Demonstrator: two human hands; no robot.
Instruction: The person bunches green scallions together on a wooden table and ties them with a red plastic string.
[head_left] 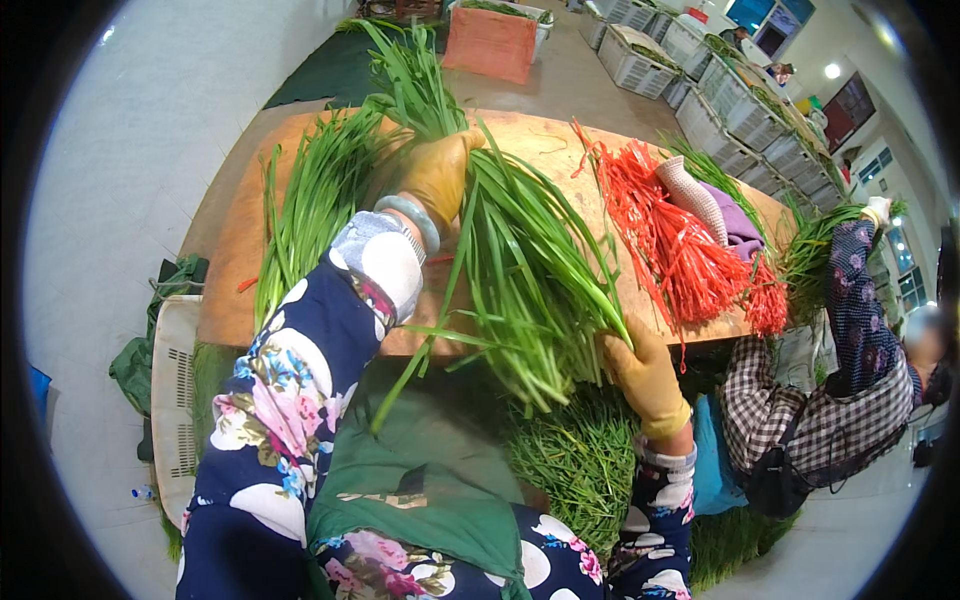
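My left hand [440, 175], in a yellow glove, is closed round a long bunch of flat green leafy stalks [530, 270], whose tips fan out beyond it. My right hand [645, 380], also gloved, grips the pale lower ends at the bunch's right side, just past the front edge of the wooden table [230, 310]. Another pile of stalks [310, 200] lies left of the held bunch. Red plastic ties [660, 240] lie at the right, with a beige knitted piece [685, 195] and a purple cloth [735, 220].
A co-worker [845, 400] sits at the right, gloved hand on more greens. Below the table are loose greens [560, 470] and a blue bag [712, 450]. A white crate [172, 400] stands at left; stacked crates [745, 120] and a red-covered bin [488, 50] stand behind.
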